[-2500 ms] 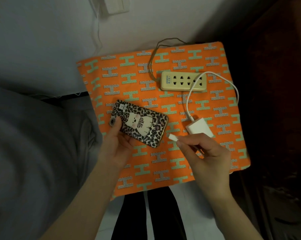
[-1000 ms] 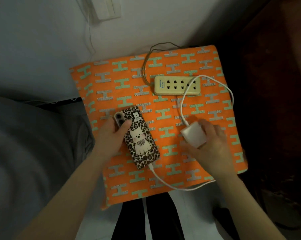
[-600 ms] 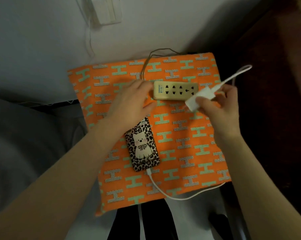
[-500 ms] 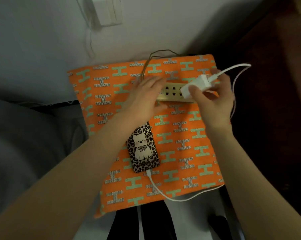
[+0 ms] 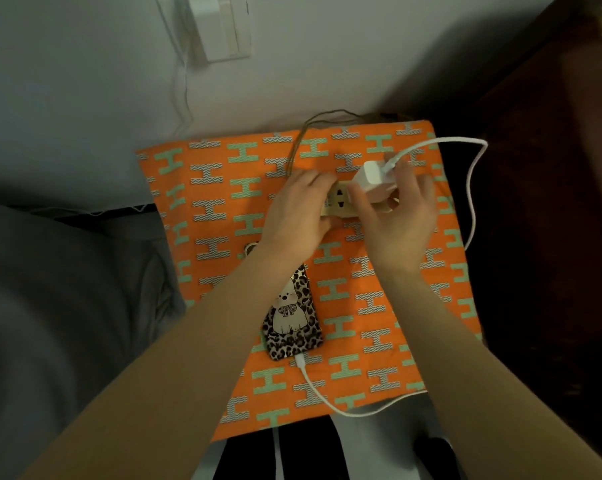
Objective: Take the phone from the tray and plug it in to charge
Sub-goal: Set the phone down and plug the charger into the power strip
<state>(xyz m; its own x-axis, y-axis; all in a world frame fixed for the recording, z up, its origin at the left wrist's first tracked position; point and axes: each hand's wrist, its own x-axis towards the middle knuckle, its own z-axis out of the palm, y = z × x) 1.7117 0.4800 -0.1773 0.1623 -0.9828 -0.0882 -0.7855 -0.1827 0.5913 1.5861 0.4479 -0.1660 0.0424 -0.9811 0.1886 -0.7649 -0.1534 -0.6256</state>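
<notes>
head view, looking down: we see an orange cloth (image 5: 223, 188) with teal and grey h shapes spread over the surface below us. on it, toward six o'clock from our hands, the phone (image 5: 294, 317) lies face down in a leopard-print case with a cartoon animal on its back; our left forearm crosses over its upper end. a white cable (image 5: 313, 386) is seated in the phone's bottom edge, runs off toward five o'clock past the cloth's near edge, loops up the three o'clock side and comes back in to the charger (image 5: 374, 180).

our right hand (image 5: 396, 220) is closed around the white charger, thumb on its near left side and fingers behind it, holding it right at the power strip (image 5: 337, 202). whether its prongs are fully in, we cannot tell, since the hand and the charger cover the spot. our left hand (image 5: 296, 216) rests palm down on the left end of the cream power strip, fingers spread flat over it, pressing rather than gripping. two sockets of the strip show between the hands. the strip's brown cord (image 5: 299, 140) leaves toward twelve o'clock and curls over the cloth's far edge. on the wall at twelve o'clock sits a white box (image 5: 219, 26) with a thin wire hanging from it.
</notes>
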